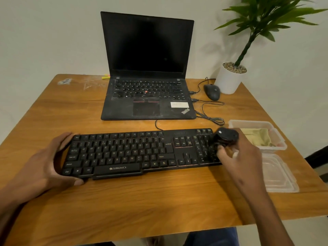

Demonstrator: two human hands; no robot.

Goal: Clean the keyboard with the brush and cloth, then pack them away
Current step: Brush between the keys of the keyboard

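While the left hand (48,162) cups the left end of the black keyboard (124,153), thumb along its near edge and fingers curled over the far corner, the right hand (237,157) is clenched around a black brush (224,139) at the keyboard's opposite end. The brush has a rounded dark top that sticks up above the fingers, and its bristles press down on the number pad at the right end of the keyboard; motion blur makes their exact outline hard to read. The keyboard lies flat on a wooden table (142,201), its long side running left to right, with its cable leaving the far edge toward an open laptop (147,68) that sits just beyond it, screen dark. Just to the right of the keyboard's far right corner stands a clear plastic container (236,124), and a yellowish cloth (257,136) lies crumpled inside it. The container's clear lid (278,176) lies flat on the table, to the right of the keyboard and nearer than the container, partly hidden behind the right wrist. Farther back and to the right of the keyboard, beside the laptop, rest a dark wired mouse (212,92) and a white pot (229,80) with a green plant.
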